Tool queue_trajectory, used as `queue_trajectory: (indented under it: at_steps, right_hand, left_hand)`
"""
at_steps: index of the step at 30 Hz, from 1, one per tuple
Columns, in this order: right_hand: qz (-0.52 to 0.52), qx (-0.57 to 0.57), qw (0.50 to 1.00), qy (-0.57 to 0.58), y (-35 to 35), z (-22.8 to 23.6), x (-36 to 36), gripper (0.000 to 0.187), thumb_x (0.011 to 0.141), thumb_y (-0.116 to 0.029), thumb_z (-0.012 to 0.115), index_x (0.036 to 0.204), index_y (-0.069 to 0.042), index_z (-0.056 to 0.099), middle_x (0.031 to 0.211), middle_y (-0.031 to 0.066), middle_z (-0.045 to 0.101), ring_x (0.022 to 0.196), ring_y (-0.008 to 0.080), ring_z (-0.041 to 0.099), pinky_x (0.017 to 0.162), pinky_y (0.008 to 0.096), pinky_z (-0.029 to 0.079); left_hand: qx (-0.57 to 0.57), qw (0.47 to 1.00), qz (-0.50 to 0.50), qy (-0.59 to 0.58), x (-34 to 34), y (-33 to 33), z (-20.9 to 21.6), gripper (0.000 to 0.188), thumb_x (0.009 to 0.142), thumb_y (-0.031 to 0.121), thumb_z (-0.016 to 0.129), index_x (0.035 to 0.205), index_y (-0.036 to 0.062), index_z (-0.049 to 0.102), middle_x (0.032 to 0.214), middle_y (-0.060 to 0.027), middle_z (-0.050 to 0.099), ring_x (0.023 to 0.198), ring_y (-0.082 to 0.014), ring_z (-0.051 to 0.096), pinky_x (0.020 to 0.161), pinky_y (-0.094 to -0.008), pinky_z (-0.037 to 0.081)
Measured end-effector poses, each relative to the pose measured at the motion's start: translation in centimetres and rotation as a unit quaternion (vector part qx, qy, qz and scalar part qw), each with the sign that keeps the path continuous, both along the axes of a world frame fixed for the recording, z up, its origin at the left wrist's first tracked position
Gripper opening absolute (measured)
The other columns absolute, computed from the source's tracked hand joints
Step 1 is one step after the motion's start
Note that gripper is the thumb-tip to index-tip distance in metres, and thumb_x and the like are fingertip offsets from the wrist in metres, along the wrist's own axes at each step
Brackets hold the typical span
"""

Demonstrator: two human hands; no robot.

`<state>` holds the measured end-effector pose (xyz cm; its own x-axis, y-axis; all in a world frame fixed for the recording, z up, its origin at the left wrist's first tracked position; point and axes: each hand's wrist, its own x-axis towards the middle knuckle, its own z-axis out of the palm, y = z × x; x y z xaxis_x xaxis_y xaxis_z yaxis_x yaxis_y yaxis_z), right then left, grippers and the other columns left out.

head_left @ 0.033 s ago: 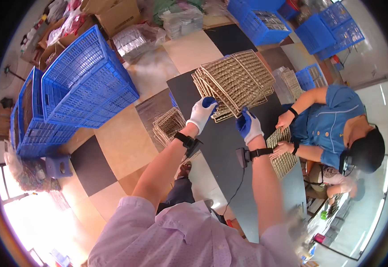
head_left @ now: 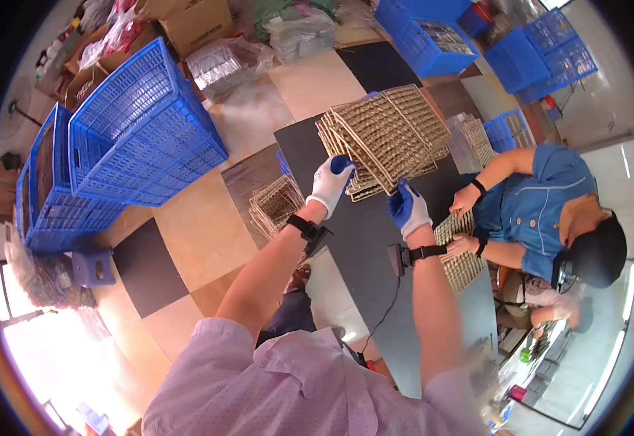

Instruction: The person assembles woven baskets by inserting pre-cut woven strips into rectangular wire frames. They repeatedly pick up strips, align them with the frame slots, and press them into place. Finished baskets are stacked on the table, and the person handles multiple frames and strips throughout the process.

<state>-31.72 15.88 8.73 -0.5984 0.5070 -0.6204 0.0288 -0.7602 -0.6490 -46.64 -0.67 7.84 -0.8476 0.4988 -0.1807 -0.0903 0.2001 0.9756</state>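
**First:** Where does the work lie from your hands?

**Second:** Just ahead of both. The uneven stack of rectangular, straw-coloured woven panels (head_left: 397, 131) sits on the long, flat, dark grey table (head_left: 368, 254). Your white-gloved, blue-fingered left hand (head_left: 333, 182) is at the stack's near left side, fingers curled in. Your white-gloved, blue-fingered right hand (head_left: 408, 206) is at its near corner, fingers raised to the rims.

**First:** Are you gripping a panel?

**Second:** I cannot tell for either hand; the blue fingers hide where they meet the rims.

**First:** Then how do you handle that edge well?

**Second:** Take the stiff rim rather than the weave, which probably bends more easily. Let both hands work at the same height, so no corner twists. The rims fan out beside your left hand (neighbours could easily snag there), so feel for a single rim before you put force on it.

**First:** Anything around you to mind?

**Second:** The thin black cable (head_left: 387, 316) trailing behind your right hand; give it slack. To that hand's right, a co-worker in a blue shirt (head_left: 531, 192) has both hands on a flat, straw-coloured woven panel (head_left: 464, 267), so your elbow needs care on that side.
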Motion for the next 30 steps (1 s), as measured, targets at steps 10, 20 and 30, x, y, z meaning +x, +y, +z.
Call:
queue_trajectory:
  at_steps: [10,20,30]
  right_hand:
    - [-0.01,-0.05,0.999,-0.005,1.4,-2.0,1.1,0.013,0.093,-0.021,0.062,0.085,-0.012,0.059,0.067,0.0034,0.061,0.054,0.0176,0.059,0.051,0.0311,0.052]
    - [0.017,0.067,0.984,-0.165,-0.3,-2.0,-0.2,0.01,0.095,-0.014,0.051,0.101,-0.009,0.058,0.078,0.0076,0.064,0.065,0.022,0.065,0.062,0.0355,0.057]
    - [0.088,0.189,0.96,-0.187,-1.7,-0.5,-0.3,0.014,0.098,-0.015,0.048,0.103,-0.004,0.055,0.086,0.0094,0.065,0.074,0.0207,0.066,0.069,0.0345,0.057]
  left_hand:
    - [-0.206,0.972,0.01,0.109,-8.3,3.8,1.3,0.064,0.081,0.053,0.067,0.125,0.0064,0.059,0.131,-0.0185,0.052,0.124,-0.034,0.047,0.105,-0.0398,0.038]
    - [-0.129,0.953,0.141,0.236,-5.3,5.6,4.6,0.048,0.073,0.035,0.077,0.108,0.0049,0.065,0.129,-0.0149,0.052,0.125,-0.0333,0.042,0.105,-0.0415,0.035]
    - [0.246,0.958,0.135,-0.052,-0.1,9.6,9.4,0.024,0.083,0.002,0.069,0.102,0.0011,0.053,0.083,-0.004,0.063,0.068,-0.0101,0.057,0.059,-0.0269,0.048]
